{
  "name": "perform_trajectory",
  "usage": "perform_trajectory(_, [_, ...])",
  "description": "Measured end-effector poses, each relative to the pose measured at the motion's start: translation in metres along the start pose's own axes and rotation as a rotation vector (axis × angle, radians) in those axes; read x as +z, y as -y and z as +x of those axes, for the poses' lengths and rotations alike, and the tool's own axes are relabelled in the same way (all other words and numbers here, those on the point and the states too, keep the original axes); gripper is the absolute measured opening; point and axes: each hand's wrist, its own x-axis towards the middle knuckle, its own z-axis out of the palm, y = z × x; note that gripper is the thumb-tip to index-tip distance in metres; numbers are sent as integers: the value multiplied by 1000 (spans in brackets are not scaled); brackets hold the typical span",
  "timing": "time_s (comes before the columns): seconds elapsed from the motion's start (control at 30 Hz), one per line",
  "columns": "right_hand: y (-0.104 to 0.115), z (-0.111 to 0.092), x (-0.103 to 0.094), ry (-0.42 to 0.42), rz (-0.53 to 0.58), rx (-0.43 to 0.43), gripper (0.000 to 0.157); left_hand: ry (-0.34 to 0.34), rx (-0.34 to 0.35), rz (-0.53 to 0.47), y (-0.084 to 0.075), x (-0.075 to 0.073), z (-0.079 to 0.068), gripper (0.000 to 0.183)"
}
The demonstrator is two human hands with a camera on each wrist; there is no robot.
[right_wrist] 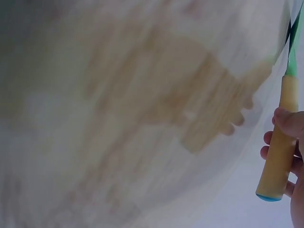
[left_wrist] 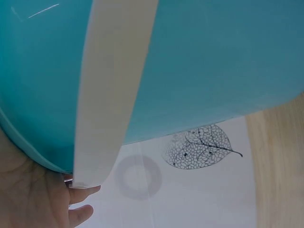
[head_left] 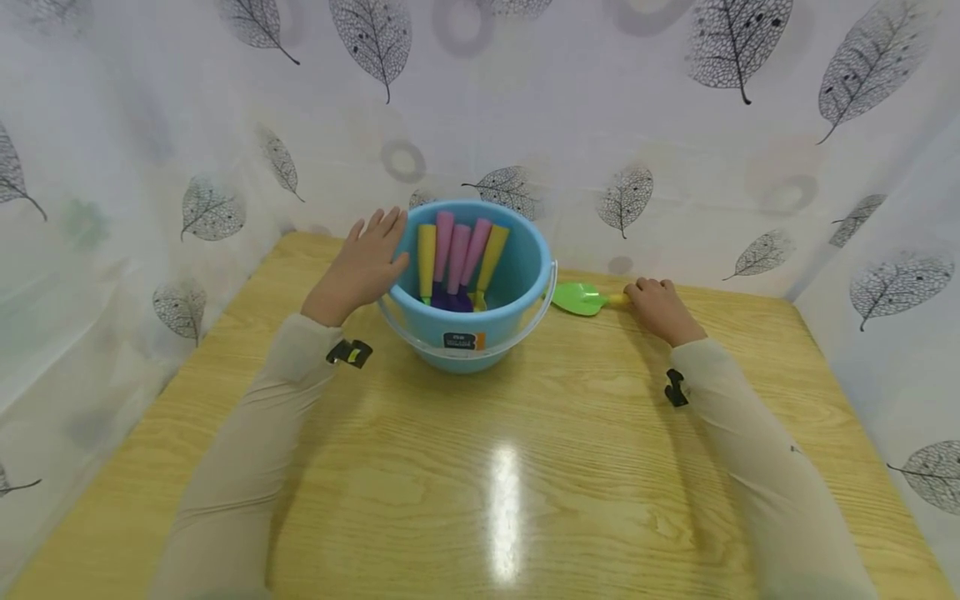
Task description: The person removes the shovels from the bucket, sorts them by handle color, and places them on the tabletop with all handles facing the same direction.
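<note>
A light blue bucket stands near the back of the table. Inside it lean several toy tools with pink handles and yellow handles; their lower ends are partly hidden. My left hand rests with extended fingers against the bucket's left rim. From below, the left wrist view shows that hand by the rim and the white bail handle. To the bucket's right, my right hand grips the yellow handle of a green toy shovel, its blade toward the bucket. Fingers and thumb wrap the handle.
The wood-grain table spreads out in front of the bucket. A whitish sheet printed with leaves hangs behind and along both sides, close to the table's back edge.
</note>
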Motion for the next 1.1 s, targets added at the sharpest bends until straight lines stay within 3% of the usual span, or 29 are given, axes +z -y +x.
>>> perform_trajectory(1.1, [-5, 4, 7, 76, -18, 37, 19, 4, -10, -14, -1, -1, 0, 64])
